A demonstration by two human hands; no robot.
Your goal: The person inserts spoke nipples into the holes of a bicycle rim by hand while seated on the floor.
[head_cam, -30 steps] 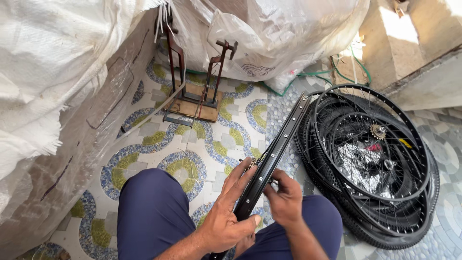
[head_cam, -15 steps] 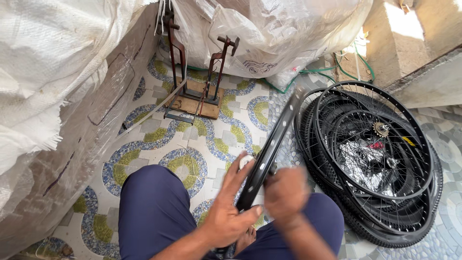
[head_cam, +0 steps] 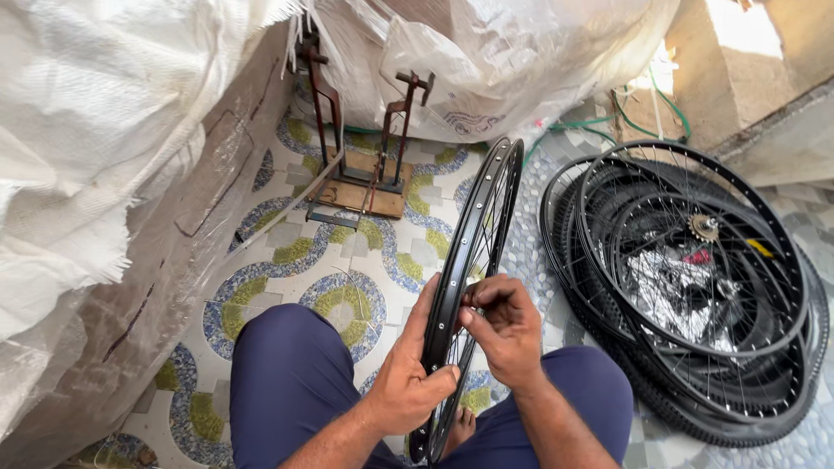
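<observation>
I see my left hand [head_cam: 407,382] wrapped around the black wheel rim [head_cam: 473,252], thumb across its near face and fingers curled behind where I cannot follow them. My right hand [head_cam: 506,328] sits just right of the rim, fingertips pinched together against its inner edge; whatever small part they pinch is too tiny to make out. The two hands are close together, one on each side of the rim. The rim stands on edge between my knees, seen nearly edge-on, so its long axis runs from my lap up and away, leaning a little to the right toward the white sacks [head_cam: 486,52]. Its lower arc is hidden behind my left hand and my dark blue trousers [head_cam: 291,382], and thin spokes show only faintly inside it. A bare foot peeks out under the rim, mostly covered. Right of the rim lies a stack of black spoked wheels [head_cam: 695,287] on the floor, one with a sprocket at its hub; the stack's lower layers blur into each other. Beyond the rim, a rusty metal stand [head_cam: 365,148] on a wooden base rests on the patterned tile floor [head_cam: 261,287]. Left of the rim, more sacking fills the frame and is cut off.
</observation>
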